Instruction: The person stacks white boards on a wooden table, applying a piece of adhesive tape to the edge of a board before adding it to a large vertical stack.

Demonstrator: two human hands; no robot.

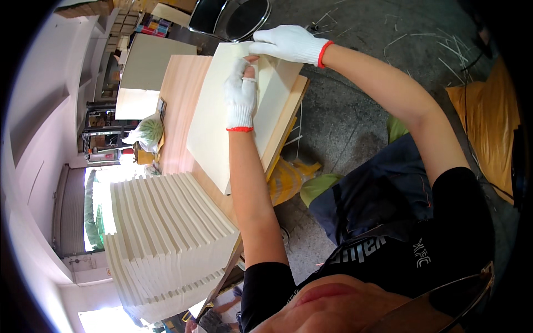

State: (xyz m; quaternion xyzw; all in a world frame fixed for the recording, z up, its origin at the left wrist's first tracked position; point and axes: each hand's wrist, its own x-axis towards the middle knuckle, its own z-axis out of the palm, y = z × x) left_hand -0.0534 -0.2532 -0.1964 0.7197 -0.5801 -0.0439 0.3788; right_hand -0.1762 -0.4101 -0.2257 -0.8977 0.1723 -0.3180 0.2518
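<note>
A large cream-coloured sheet or board [214, 127] lies on the wooden table. My left hand [241, 97], in a white knit glove with a red cuff, rests over it; bare fingertips show through the glove. Its thumb and fingers are bent together near a pale folded flap [272, 83] along the board's edge. What they pinch, if anything, is too small to make out. My right hand [288, 44], gloved the same way, lies at the board's far end with its fingers stretched out toward the left hand. Part of those fingertips is hard to see against the pale surface.
A tall stack of cream boards [172, 222] stands on the left part of the wooden table [180, 94]. A bag with a green round fruit [150, 133] sits at the table's far edge. Beyond are a black stool [247, 19] and an orange-yellow sack [483, 122]; strips litter the floor.
</note>
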